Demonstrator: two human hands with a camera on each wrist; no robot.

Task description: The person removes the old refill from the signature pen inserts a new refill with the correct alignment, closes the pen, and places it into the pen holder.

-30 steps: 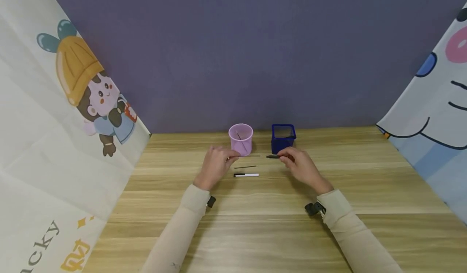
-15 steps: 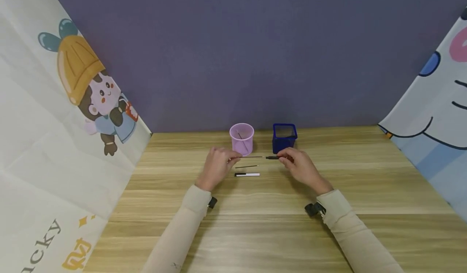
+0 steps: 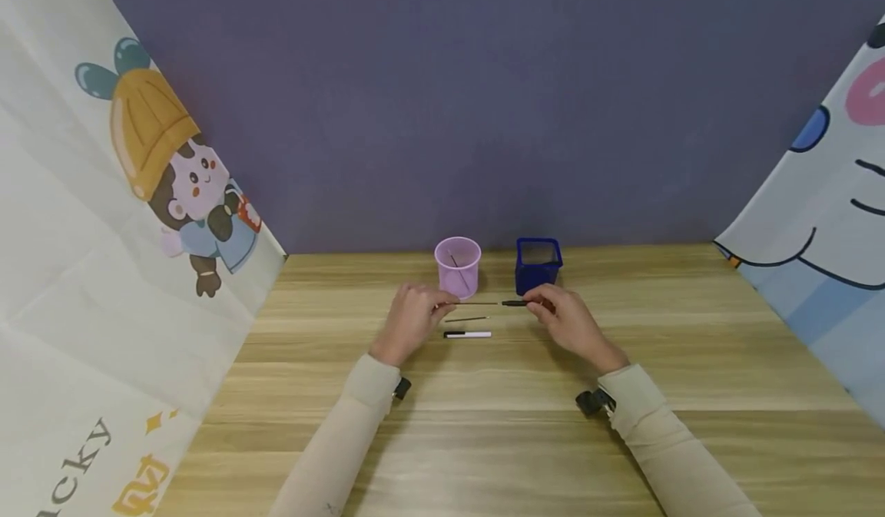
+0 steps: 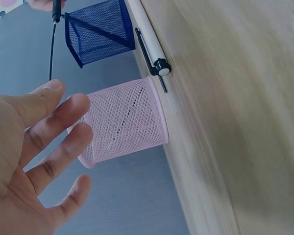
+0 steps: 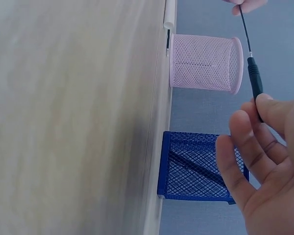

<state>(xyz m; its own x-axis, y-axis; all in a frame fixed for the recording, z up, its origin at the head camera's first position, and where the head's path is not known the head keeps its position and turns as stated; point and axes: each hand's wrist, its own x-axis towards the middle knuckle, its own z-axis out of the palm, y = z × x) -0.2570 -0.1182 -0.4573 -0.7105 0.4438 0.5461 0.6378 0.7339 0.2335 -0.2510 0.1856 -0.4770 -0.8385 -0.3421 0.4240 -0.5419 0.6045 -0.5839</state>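
The left hand [image 3: 413, 316] pinched a thin refill [image 4: 52, 53] between its fingers [image 4: 74, 105], the right hand [image 3: 568, 320] a black pen barrel [image 5: 255, 78], end facing end above the table [image 3: 484, 444]; both were gripped well back, apparently to leave the facing tips clear.

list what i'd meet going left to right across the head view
Cartoon figure in an orange hat, left grip, thin dark rod, short black barrel, right grip, white-and-blue cartoon print.
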